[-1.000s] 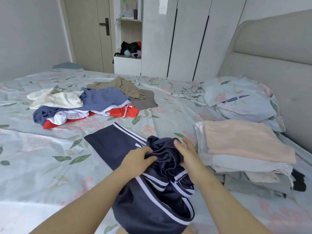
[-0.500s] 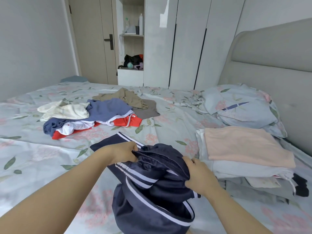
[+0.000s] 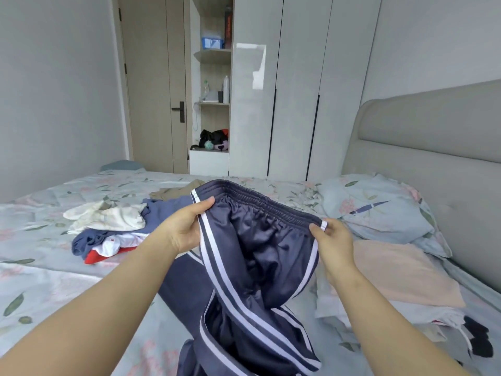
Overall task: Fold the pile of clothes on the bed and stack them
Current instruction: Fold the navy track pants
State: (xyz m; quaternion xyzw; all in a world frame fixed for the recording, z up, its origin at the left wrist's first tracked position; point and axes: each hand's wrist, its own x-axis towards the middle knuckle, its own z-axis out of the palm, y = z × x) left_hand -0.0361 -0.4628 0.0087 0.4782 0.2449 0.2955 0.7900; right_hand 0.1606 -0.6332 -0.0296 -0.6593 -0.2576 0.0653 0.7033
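Pinching opposite waistband ends of the navy striped trousers [image 3: 260,248], left hand [image 3: 184,232] and right hand [image 3: 334,240] raised over the bed [image 3: 54,280]; waistband stretched sideways, legs hanging down.

- Navy track trousers with white side stripes [image 3: 260,248]: smooth, faintly shiny cloth, ribbed elastic waistband.
- Floral pale-blue bedsheet [image 3: 54,280]: matt cloth.
- White wardrobe doors [image 3: 295,85]: glossy, reflective.
- Grey padded headboard [image 3: 433,142]: matt upholstery.

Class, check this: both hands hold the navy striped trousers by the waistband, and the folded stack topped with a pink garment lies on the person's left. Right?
Wrong side: the head view shows the folded stack, pink garment on top, on the person's right. The left hand and right hand hold the navy trousers by the waistband.
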